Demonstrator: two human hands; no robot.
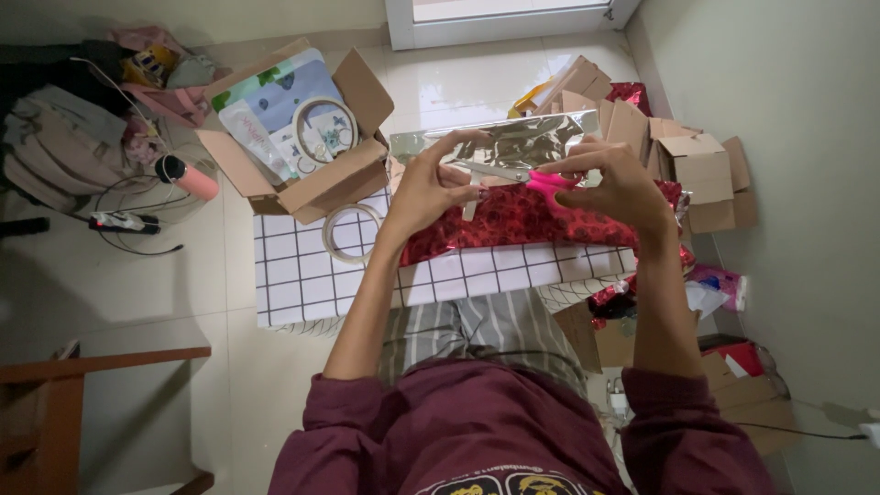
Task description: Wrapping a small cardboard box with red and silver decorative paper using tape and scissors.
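My left hand (429, 188) pinches the upper edge of a sheet of red foil wrapping paper (522, 220) whose silver back (500, 142) is folded up toward me. My right hand (619, 183) grips pink-handled scissors (541, 181), their metal blades pointing left across the silver side toward my left fingers. The paper lies over a small white table with a black grid pattern (302, 275).
An open cardboard box (316, 174) with pouches and a tape ring stands at the table's left corner; another tape roll (341, 234) lies beside it. Small cardboard boxes (697, 170) pile up on the right. Cables, a pink bottle (188, 176) and clothes lie left.
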